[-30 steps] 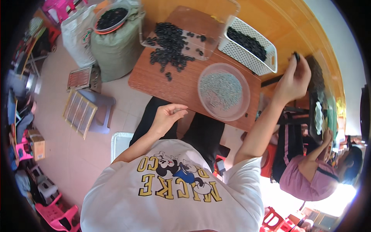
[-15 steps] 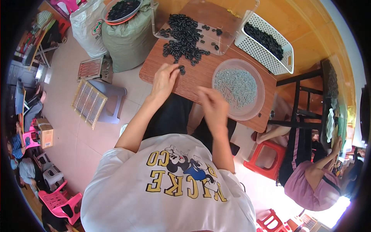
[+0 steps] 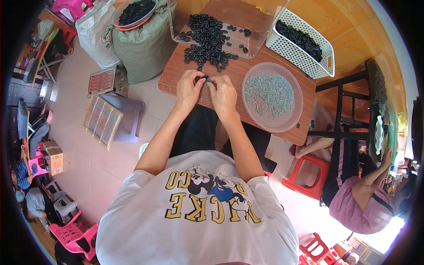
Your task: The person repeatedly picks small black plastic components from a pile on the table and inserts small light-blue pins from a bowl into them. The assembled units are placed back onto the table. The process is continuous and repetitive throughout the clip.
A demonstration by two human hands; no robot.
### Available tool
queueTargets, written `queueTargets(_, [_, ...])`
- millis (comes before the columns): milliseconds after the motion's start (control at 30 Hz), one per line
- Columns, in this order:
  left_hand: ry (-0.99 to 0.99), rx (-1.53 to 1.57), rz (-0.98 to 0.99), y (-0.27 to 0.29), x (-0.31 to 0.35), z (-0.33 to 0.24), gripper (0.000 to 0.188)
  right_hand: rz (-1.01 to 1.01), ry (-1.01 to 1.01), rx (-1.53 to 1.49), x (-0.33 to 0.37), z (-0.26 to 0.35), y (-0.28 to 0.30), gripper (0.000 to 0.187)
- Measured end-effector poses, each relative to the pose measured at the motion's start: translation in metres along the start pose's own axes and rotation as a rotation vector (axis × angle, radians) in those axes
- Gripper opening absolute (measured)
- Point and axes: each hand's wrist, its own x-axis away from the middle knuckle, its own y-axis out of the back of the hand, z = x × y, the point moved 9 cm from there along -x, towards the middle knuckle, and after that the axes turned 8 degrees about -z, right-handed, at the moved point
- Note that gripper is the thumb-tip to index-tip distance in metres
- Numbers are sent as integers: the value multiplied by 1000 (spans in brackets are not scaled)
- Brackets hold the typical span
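Note:
At the near edge of the brown table, my left hand (image 3: 189, 90) is closed, pinching a small black oval plastic piece (image 3: 204, 77) between thumb and fingertips. My right hand (image 3: 224, 92) is closed beside it, its fingertips meeting the piece. Between its thumb and finger shows a tiny silvery bit that looks like a screw (image 3: 210, 81), mostly hidden. Just beyond my hands lies a heap of the same black oval pieces (image 3: 207, 35), spilling out of a clear plastic bin (image 3: 238, 52) onto the tabletop. A round translucent bowl (image 3: 297, 112) of small silvery screws (image 3: 269, 95) stands to the right.
A white perforated basket (image 3: 327, 70) of black pieces stands at the table's far right. Left of the table are a stuffed sack (image 3: 143, 57), a grey stool (image 3: 132, 119) and a wooden-framed rack (image 3: 102, 121). On the right, another person (image 3: 360, 198) sits near a red stool (image 3: 304, 176).
My right hand has moved left and away from me, from beside the bowl to meet my left hand. The left hand has shifted slightly right, still pinching the black piece.

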Motion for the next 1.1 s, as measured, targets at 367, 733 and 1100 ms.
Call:
queueTargets(367, [-95, 59, -70, -2, 0, -5, 13, -32, -36, -45, 0, -17, 8, 12])
queueTargets(733, [-31, 117, 64, -16, 5, 3, 17, -154, -46, -79, 6, -20, 13, 14])
queueTargets(1100, [17, 159, 36, -4, 5, 4, 21, -130, -308, -507, 22, -22, 26, 15])
